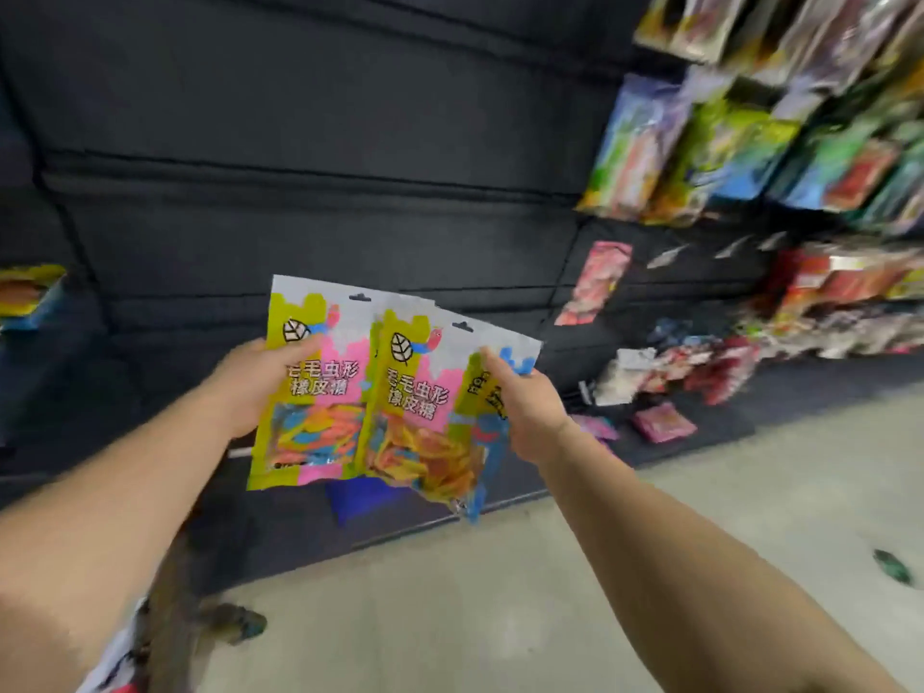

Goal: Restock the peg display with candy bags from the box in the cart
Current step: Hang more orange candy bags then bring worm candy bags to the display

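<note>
I hold a fan of candy bags in front of a dark display wall (310,207). My left hand (260,387) grips the left candy bag (320,392), yellow, pink and white with coloured gummy worms showing. My right hand (525,407) pinches the right side of the overlapping candy bags (425,407), with a third bag's edge under its fingers. Each bag has a hang hole at the top. The wall section straight ahead carries no bags. The box and the cart are out of view.
Blurred hanging candy bags (750,142) fill the pegs at upper right. Loose packets (665,422) lie on the low dark base shelf at right. A blue packet (360,497) lies under the held bags. The light floor (550,592) spreads below, with a small green item (895,567) at far right.
</note>
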Demonstrator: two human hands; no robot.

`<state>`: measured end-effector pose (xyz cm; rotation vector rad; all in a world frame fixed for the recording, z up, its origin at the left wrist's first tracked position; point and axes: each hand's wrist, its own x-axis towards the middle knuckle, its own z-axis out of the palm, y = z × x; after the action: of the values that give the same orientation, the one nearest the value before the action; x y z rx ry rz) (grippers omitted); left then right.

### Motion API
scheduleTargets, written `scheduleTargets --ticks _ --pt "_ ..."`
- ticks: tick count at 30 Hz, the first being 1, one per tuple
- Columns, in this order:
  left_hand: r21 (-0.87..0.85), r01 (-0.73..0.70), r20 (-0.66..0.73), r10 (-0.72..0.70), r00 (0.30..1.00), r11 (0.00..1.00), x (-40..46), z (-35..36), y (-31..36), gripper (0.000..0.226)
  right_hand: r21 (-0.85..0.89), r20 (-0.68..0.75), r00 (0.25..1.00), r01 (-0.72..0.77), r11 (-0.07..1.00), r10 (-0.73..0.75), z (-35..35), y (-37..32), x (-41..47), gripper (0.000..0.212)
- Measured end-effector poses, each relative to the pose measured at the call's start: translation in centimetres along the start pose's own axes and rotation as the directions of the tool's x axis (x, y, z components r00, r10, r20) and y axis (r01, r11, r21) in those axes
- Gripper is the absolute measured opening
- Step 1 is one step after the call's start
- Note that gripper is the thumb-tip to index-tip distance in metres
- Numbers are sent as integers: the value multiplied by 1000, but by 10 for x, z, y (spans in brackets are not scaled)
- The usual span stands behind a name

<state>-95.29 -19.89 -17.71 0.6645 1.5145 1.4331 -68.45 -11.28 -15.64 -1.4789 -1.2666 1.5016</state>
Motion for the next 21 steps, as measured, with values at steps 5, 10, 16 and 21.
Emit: scheduleTargets --ticks 5,10,16,21 --pt "-71 -45 264 62 963 996 7 182 12 7 103 -286 957 73 992 -40 -165 -11 -6 45" --pt "-27 -47 432 54 900 999 14 302 8 15 221 -447 895 108 969 2 -261 -3 -7 45" --pt "12 7 537 -12 843 1000 58 409 -10 30 233 -563 825 103 967 47 -339 -1 21 29" --pt "36 -30 590 3 807 999 124 487 1 52 220 -585 811 162 962 -3 -389 -23 84 23"
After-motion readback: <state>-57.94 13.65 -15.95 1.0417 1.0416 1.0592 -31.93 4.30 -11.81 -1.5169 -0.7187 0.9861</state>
